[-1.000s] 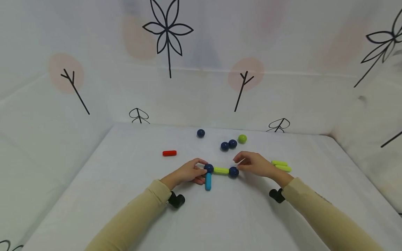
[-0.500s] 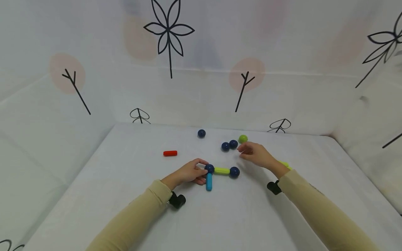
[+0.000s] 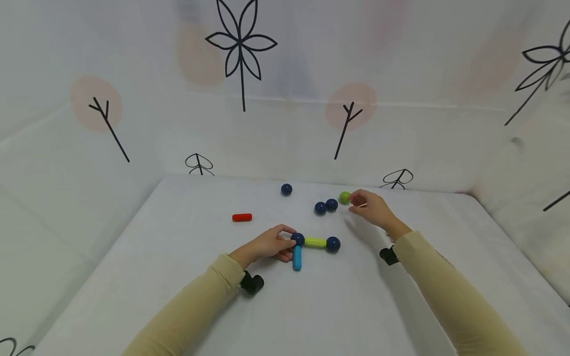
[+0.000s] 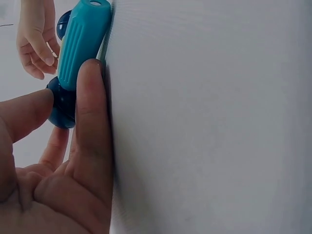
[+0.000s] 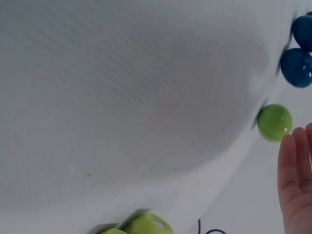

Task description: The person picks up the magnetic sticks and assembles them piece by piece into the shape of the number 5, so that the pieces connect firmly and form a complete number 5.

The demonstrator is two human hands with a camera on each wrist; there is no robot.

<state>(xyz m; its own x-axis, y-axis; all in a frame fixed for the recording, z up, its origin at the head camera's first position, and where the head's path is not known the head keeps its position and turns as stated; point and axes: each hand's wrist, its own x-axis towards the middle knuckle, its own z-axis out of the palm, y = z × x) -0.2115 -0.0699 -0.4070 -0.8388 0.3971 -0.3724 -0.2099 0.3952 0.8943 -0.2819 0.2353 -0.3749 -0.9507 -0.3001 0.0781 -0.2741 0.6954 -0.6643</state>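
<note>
Left hand (image 3: 269,244): fingers pinch a navy ball (image 3: 298,240) touching a blue rod (image 3: 297,258), nearer than the green ball (image 3: 344,198). Right hand (image 3: 373,209): relaxed fingers beside green ball, contact unclear. Left of green ball: intervening navy pair (image 3: 331,204), farther off a red rod (image 3: 242,217).

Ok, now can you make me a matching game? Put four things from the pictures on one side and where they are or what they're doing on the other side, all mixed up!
Column one:
1. red stick
2. green ball
3. light blue stick
4. left hand

Column two:
A. right by the fingers of the right hand
B. holding a dark blue ball
C. lying all alone, farther away than the left hand
D. pointing down the head view from the held ball

Right pairs: 1-C, 2-A, 3-D, 4-B
</note>
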